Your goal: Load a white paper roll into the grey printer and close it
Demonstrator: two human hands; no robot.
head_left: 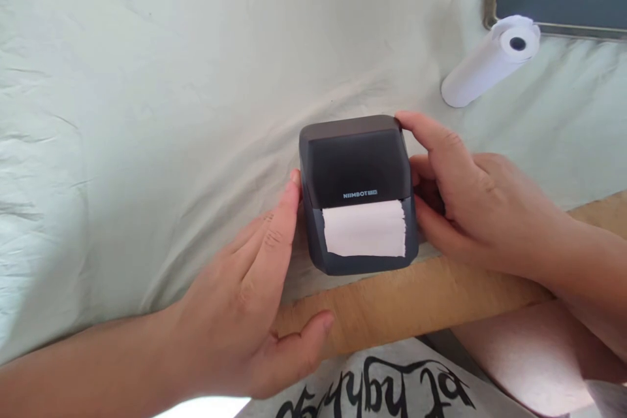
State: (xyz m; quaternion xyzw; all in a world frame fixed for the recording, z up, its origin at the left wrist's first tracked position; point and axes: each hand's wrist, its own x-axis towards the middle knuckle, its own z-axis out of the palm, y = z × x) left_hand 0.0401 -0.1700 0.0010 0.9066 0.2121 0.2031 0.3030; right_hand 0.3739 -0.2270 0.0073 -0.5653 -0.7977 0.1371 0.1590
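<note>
Watching remotely, I see the printer point(355, 166) by the tabletop's wooden edge point(416, 304), between the left hand point(257, 294), spread, touching, and the right hand point(467, 199), half-curled against it; firmness I cannot judge.

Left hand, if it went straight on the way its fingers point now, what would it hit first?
Most likely the black, rounded-edged, boxy NIIMBOT printer: the left hand seems to touch its left side. It might only skim along that side; depth is unclear from this view.
</note>
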